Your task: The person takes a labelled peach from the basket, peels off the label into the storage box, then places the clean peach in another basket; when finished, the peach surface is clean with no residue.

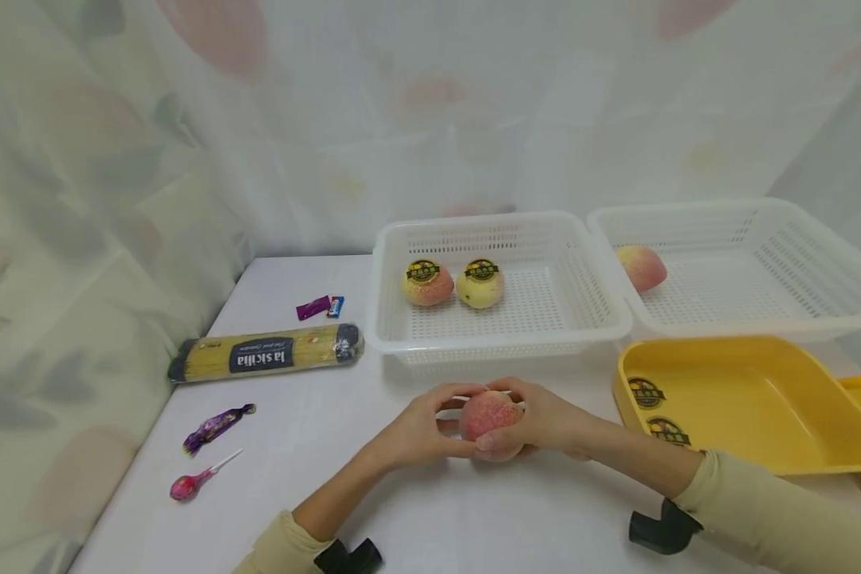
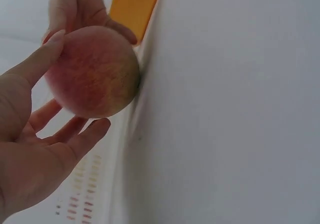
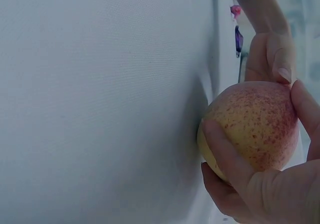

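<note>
A red and yellow peach (image 1: 491, 416) is between both hands, close over the white table in front of the middle basket. My left hand (image 1: 423, 430) holds its left side, thumb low and fingers spread around it. From the right, my right hand (image 1: 548, 420) grips it with the thumb across its front. The left wrist view shows the peach (image 2: 93, 72) with its red side and no label. In the right wrist view the peach (image 3: 252, 126) looks yellow with red speckles, and the right fingers curl under it.
Two labelled peaches (image 1: 428, 284) lie in the middle white basket (image 1: 502, 347); another peach (image 1: 642, 267) sits in the right basket (image 1: 746, 327). Black-gold stickers (image 1: 646, 393) cling to a yellow basin (image 1: 753, 399). At left are spaghetti (image 1: 261, 353), a lollipop (image 1: 185, 487) and wrapped candies (image 1: 218, 428).
</note>
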Motion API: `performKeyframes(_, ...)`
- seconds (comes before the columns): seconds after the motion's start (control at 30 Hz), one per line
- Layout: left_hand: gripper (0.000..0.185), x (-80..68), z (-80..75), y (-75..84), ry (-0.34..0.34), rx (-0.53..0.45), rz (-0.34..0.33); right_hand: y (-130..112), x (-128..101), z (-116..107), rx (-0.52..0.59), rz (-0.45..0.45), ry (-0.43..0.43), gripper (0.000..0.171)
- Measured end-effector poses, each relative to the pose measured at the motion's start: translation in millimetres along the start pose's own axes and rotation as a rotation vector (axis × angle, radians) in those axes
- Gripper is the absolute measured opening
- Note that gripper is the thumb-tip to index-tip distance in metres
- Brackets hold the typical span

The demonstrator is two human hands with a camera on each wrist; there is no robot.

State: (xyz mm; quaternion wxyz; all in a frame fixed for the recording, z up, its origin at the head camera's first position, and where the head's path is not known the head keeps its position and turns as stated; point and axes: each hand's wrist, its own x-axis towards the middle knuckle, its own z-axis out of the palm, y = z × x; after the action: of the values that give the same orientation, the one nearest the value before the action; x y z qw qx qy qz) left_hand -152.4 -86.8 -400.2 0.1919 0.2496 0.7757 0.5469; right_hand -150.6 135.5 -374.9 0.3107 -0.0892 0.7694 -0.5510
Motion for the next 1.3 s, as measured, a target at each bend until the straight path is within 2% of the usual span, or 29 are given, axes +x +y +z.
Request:
performKeyframes(0.13, 0.069, -5.7, -21.6, 12.8, 0.020, 0.038, 0.001, 0.4, 0.7, -0.8, -0.014, 0.014, 0.011, 0.078)
performKeyframes(0.27, 0.059, -15.4, -50.3, 29.0, 0.103, -0.082, 0.092, 0.0, -0.4, -0.9, -0.001, 0.020, 0.016, 0.077)
performKeyframes(0.37, 0.051, -22.2, -69.9, 36.8, 0.223, -0.152, 0.175, -0.4, -1.1, -1.4, 0.006, 0.024, 0.016, 0.076)
performKeyframes(0.43, 0.048, -24.8, -80.3, 38.4, 0.351, -0.150, 0.196, -0.8, -1.5, -1.9, 0.009, 0.022, 0.013, 0.076)
performKeyframes(0.5, 0.045, -25.0, -88.0, 36.8, 0.497, -0.132, 0.173, -1.1, -1.8, -2.4, 0.010, 0.020, 0.010, 0.076)
performKeyframes(0.57, 0.045, -23.2, -92.8, 32.6, 0.629, -0.126, 0.117, -1.4, -2.2, -2.8, 0.010, 0.019, 0.007, 0.076)
performKeyframes(0.6, 0.045, -21.6, -94.2, 29.7, 0.680, -0.125, 0.080, -1.6, -2.4, -3.0, 0.010, 0.020, 0.005, 0.077)
performKeyframes(0.67, 0.049, -17.8, -95.6, 22.5, 0.730, -0.116, -0.012, -2.0, -3.0, -3.2, 0.010, 0.024, 0.003, 0.078)
performKeyframes(0.77, 0.055, -11.5, -94.5, 11.1, 0.712, -0.113, -0.112, -2.5, -4.4, -4.0, 0.011, 0.025, 0.008, 0.079)
performKeyframes(0.83, 0.056, -7.6, -92.4, 4.6, 0.678, -0.113, -0.148, -2.4, -5.8, -5.3, 0.014, 0.023, 0.018, 0.079)
performKeyframes(1.1, 0.049, -0.3, -81.5, -3.4, 0.637, -0.306, -0.075, 0.0, -7.9, -13.6, 0.038, 0.029, 0.050, 0.077)
performKeyframes(1.3, 0.049, 0.1, -77.3, -3.4, 0.622, -0.355, -0.038, 3.2, -3.8, -16.9, 0.036, 0.000, 0.044, 0.076)
